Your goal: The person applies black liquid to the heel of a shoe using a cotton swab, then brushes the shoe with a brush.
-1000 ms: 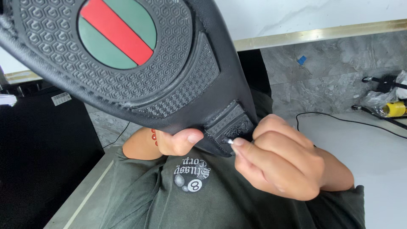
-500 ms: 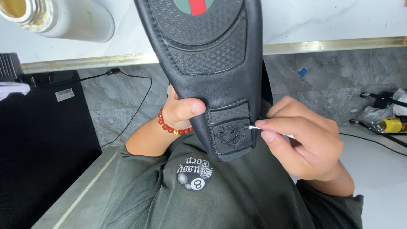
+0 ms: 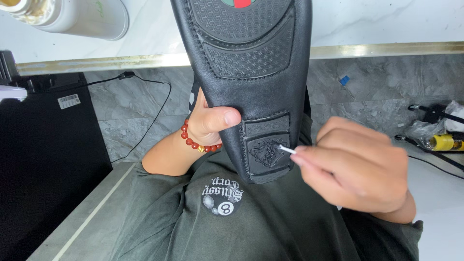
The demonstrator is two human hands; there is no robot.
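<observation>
Grey marbled floor (image 3: 386,92) lies below a white worktop (image 3: 386,21) with a brass-coloured edge. Above the person's lap, the left hand (image 3: 210,121) is closed around a black shoe (image 3: 251,82), sole up. The right hand (image 3: 357,169) pinches a thin white stick (image 3: 287,150), its tip touching the embossed heel pad.
</observation>
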